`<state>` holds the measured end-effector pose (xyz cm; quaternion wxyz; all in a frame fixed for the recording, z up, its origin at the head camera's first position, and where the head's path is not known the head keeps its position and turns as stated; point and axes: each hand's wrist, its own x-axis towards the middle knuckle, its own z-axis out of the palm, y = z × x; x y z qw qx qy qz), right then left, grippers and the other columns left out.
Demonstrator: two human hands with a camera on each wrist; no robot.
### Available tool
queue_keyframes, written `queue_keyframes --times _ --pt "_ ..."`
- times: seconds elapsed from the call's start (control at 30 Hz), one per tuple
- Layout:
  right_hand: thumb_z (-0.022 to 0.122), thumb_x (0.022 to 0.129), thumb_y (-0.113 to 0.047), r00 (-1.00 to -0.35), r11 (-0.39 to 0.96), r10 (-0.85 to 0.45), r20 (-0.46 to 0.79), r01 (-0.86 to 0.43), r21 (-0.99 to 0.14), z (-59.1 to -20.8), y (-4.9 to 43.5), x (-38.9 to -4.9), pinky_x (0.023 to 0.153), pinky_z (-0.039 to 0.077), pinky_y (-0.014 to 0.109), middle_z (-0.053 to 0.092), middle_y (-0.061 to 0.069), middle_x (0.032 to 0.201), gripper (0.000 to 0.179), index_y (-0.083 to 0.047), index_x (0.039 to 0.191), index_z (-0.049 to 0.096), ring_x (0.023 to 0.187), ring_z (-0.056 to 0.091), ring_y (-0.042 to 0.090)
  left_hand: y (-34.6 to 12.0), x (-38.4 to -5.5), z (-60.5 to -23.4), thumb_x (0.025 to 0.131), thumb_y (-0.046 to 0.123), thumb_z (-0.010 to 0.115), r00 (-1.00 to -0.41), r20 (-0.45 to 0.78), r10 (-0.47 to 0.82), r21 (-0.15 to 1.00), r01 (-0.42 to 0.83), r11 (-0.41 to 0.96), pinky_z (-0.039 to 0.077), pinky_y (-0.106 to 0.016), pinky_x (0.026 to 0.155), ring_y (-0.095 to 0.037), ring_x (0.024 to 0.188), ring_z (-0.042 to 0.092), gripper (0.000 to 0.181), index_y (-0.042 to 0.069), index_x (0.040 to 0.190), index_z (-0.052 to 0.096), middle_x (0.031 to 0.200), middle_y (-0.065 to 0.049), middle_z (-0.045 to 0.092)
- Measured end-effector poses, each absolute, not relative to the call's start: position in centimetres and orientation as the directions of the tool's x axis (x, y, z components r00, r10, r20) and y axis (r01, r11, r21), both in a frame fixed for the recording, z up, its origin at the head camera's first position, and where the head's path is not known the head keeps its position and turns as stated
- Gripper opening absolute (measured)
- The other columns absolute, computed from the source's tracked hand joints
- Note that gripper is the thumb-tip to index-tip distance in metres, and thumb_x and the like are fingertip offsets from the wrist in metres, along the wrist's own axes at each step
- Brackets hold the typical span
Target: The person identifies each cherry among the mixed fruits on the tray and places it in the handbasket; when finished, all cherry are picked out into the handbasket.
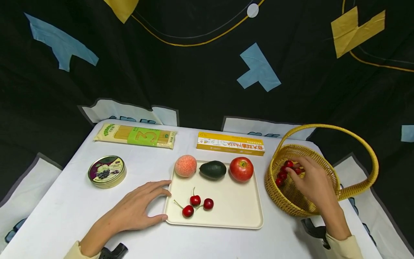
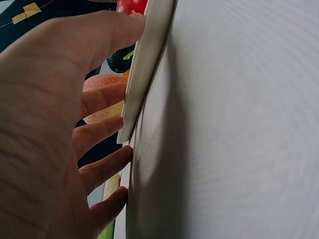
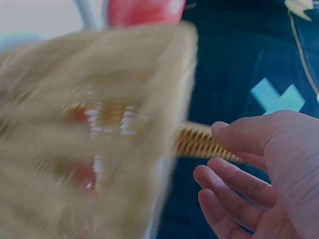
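- A black backdrop (image 1: 194, 79) hung beyond the left hand (image 1: 138, 208) and the right hand (image 1: 311, 181).
- A white table (image 1: 139, 244) lay beneath both.
- A yellow wicker basket (image 1: 275, 196) stood around the right fingers.
- A cream tray (image 1: 234, 208) lay between the hands; the left, spread and gripping nothing, touched its rim.
- Red cherries (image 1: 283, 175) lay at the partly curled right fingertips; whether one was pinched, I cannot tell.

Blurry basket (image 3: 99, 64), right wrist view
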<state>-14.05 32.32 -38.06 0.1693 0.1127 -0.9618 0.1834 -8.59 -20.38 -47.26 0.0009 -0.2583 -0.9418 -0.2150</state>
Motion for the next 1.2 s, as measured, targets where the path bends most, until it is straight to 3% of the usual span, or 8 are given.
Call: queue_keyframes --times 0.13,0.37,0.6,0.83,1.2 --pt "0.084 0.092 -0.007 -0.891 0.882 -0.199 0.409 -0.344 -0.322 -37.7 30.2 -14.4 0.084 0.063 0.060 0.071 0.019 0.126 0.038 -0.006 0.128 0.073 0.107 0.067 0.038 -20.4 -8.6 -47.2 0.087 0.058 0.084 -0.865 0.120 0.486 0.405 0.490 0.772 0.047 -0.056 0.118 -0.025 0.148 0.051 0.051 0.034 0.129 0.069 0.165 0.008 0.049" --pt "0.085 0.092 -0.009 -0.857 0.840 -0.286 0.429 -0.439 -0.318 -38.4 27.1 -15.5 0.070 0.063 0.044 0.072 0.013 0.116 0.038 -0.007 0.128 0.074 0.091 0.071 0.028 -20.3 -8.7 -47.2 0.087 0.058 0.085 -0.866 0.129 0.483 0.406 0.491 0.771 0.047 -0.056 0.118 -0.026 0.148 0.052 0.052 0.033 0.129 0.070 0.164 0.007 0.050" --pt "0.088 0.090 -0.013 -0.867 0.807 -0.337 0.368 -0.467 -0.361 -39.1 24.1 -16.3 0.076 0.065 0.046 0.072 0.013 0.121 0.046 -0.008 0.133 0.071 0.099 0.073 0.029 -20.3 -8.8 -47.2 0.086 0.058 0.085 -0.867 0.132 0.481 0.405 0.490 0.772 0.047 -0.057 0.117 -0.027 0.147 0.052 0.052 0.033 0.129 0.070 0.164 0.007 0.050" --pt "0.089 0.090 -0.021 -0.856 0.779 -0.383 0.347 -0.501 -0.377 -39.2 21.0 -16.2 0.078 0.066 0.042 0.071 0.011 0.131 0.047 -0.012 0.133 0.072 0.095 0.073 0.029 -20.3 -8.7 -47.1 0.086 0.059 0.084 -0.871 0.119 0.476 0.412 0.480 0.775 0.048 -0.057 0.117 -0.026 0.147 0.052 0.051 0.034 0.128 0.070 0.164 0.007 0.050" --pt "0.090 0.090 -0.026 -0.807 0.735 -0.464 0.366 -0.581 -0.351 -40.8 18.1 -15.6 0.076 0.063 0.037 0.073 0.004 0.117 0.045 -0.015 0.130 0.073 0.091 0.069 0.019 -20.4 -8.8 -47.2 0.086 0.059 0.085 -0.869 0.115 0.481 0.416 0.481 0.772 0.047 -0.057 0.117 -0.026 0.148 0.052 0.051 0.033 0.128 0.070 0.164 0.006 0.050"
